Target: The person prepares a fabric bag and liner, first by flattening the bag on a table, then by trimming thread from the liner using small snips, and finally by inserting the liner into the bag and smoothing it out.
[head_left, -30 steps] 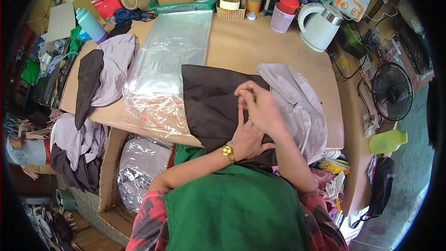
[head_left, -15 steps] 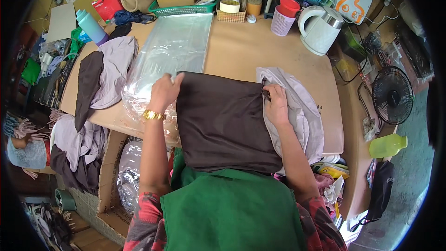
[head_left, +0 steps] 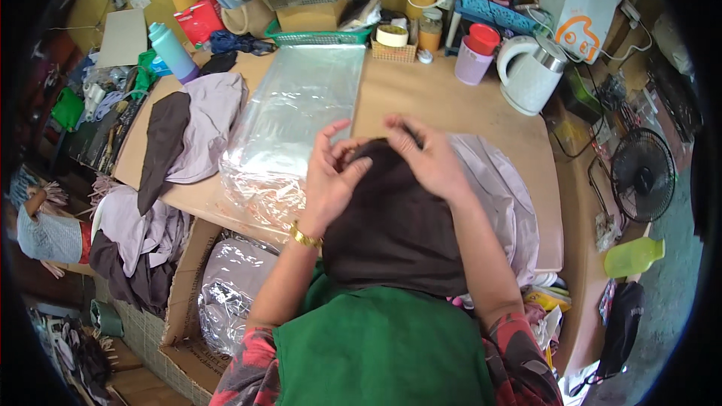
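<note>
A dark brown cloth [head_left: 395, 229] lies over my lap and the table's near edge, its top corner drawn up between my hands. At its upper left edge is my left hand [head_left: 335, 180], with a gold bracelet on the wrist; its fingers and thumb are apart. Across from it, my right hand [head_left: 427, 156] is bent over the top edge, and a bit of dark cloth shows pinched between its fingers. Under my right forearm, a pale lilac-grey cloth [head_left: 500, 199] is spread on the table.
Clear plastic sleeves [head_left: 304, 113] lie at the table's left middle, beside a brown and lilac cloth [head_left: 203, 120]. A white kettle [head_left: 526, 79] and a lilac cup [head_left: 472, 64] stand at the back right. Below left is an open cardboard box [head_left: 184, 286]; a black fan [head_left: 643, 173] stands right.
Both hands have come together at the top of the brown cloth, the left moving right and the right moving up and left. The cloth, flat before, is now gathered. The view has shifted slightly.
</note>
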`<action>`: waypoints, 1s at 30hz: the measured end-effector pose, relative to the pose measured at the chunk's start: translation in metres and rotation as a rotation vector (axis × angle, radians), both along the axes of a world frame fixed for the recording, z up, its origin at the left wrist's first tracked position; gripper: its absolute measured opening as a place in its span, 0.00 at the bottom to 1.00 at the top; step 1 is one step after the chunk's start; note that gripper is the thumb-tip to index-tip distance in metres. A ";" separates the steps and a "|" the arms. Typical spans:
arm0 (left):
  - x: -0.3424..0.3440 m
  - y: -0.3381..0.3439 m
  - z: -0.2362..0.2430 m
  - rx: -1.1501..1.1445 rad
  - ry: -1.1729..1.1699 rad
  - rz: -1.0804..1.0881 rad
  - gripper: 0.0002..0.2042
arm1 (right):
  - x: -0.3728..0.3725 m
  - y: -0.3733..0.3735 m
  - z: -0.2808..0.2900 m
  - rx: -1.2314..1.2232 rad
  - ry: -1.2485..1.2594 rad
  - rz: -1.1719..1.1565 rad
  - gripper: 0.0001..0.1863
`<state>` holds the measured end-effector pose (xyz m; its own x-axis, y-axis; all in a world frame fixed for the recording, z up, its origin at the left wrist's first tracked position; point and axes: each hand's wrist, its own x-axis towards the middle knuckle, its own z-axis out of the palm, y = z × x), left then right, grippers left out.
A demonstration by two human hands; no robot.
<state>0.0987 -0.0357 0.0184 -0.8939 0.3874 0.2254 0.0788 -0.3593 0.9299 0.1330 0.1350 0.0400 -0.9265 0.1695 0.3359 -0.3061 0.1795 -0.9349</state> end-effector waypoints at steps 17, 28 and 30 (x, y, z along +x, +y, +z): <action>0.006 -0.036 -0.001 -0.124 0.032 0.142 0.15 | 0.022 -0.033 -0.017 0.086 -0.029 -0.028 0.12; 0.007 -0.042 0.009 -0.433 0.126 -0.042 0.14 | 0.031 -0.032 -0.015 0.026 -0.027 -0.053 0.11; 0.005 -0.037 0.012 -0.393 0.110 -0.086 0.14 | 0.033 -0.034 -0.010 0.085 0.009 -0.044 0.12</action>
<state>0.1036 -0.0725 0.0301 -0.8335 0.5351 0.1380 0.1706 0.0116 0.9853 0.1663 0.1013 0.0296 -0.9158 0.1807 0.3588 -0.3042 0.2713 -0.9131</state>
